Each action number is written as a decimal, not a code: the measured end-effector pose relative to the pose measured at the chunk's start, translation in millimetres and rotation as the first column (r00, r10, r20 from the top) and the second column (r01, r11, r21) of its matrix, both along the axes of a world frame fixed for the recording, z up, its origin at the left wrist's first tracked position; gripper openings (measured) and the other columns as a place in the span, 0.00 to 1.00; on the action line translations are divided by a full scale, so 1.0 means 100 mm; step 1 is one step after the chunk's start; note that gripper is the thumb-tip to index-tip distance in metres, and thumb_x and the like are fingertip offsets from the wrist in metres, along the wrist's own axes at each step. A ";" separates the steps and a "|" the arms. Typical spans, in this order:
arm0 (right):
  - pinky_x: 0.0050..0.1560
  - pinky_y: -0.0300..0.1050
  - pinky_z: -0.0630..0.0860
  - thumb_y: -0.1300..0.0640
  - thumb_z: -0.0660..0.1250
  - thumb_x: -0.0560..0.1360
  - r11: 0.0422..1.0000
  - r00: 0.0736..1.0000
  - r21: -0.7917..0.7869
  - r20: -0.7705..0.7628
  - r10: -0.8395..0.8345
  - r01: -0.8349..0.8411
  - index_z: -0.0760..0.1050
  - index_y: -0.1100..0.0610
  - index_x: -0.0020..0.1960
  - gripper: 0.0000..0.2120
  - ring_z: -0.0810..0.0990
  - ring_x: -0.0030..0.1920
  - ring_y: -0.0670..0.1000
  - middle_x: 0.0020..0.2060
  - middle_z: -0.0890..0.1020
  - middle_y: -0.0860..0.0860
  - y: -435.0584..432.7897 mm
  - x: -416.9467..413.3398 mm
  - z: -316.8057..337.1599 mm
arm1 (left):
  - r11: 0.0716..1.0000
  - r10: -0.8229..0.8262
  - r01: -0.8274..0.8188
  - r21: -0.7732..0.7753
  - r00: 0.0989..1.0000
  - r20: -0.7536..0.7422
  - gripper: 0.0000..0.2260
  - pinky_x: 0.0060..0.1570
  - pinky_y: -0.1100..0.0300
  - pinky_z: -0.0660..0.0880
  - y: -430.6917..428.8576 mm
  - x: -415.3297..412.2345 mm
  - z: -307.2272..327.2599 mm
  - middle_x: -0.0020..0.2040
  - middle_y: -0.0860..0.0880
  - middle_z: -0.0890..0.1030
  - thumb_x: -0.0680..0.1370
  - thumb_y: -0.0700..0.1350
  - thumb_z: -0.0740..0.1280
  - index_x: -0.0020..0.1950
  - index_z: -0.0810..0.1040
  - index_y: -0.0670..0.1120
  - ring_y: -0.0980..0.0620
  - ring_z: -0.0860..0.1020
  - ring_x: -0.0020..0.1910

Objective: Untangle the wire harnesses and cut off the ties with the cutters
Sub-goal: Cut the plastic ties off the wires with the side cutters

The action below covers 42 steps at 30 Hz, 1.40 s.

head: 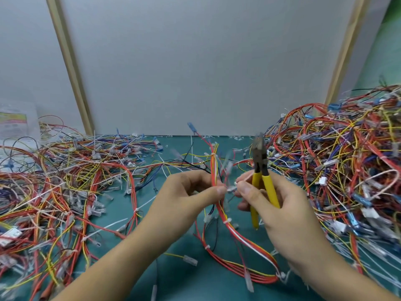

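Note:
A wire harness point(236, 233) of red, yellow and white wires runs upright between my hands and loops down onto the green mat. My left hand point(191, 192) pinches it near a small white connector or tie point(231, 189) at mid-height. My right hand point(280, 205) grips the yellow-handled cutters point(261, 170), jaws pointing up and away, while its thumb and forefinger pinch the same white piece. White ties point(226, 220) bind the harness below my hands and another tie point(213, 154) binds it above.
A big tangled heap of harnesses point(347, 166) fills the right side. A flatter spread of wires point(65, 181) covers the left. Cut tie scraps litter the green mat point(191, 279). A grey wall panel stands behind, and a plastic bag point(17, 122) lies at far left.

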State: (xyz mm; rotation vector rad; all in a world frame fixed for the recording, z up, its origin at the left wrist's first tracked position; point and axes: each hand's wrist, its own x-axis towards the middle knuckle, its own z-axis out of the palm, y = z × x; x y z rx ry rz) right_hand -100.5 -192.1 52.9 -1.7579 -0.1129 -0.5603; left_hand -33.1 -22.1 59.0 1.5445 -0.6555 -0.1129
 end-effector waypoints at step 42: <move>0.29 0.37 0.72 0.40 0.64 0.73 0.970 0.935 -0.063 -0.289 0.206 -0.233 0.79 0.59 0.40 0.21 0.78 0.28 0.51 0.27 0.80 0.51 -0.03 -0.06 0.18 | 0.991 -0.033 0.028 -0.131 0.999 -0.037 0.23 0.45 0.61 0.78 0.14 0.14 0.02 0.56 0.44 0.83 0.71 0.40 0.73 0.67 0.79 0.49 0.47 0.82 0.39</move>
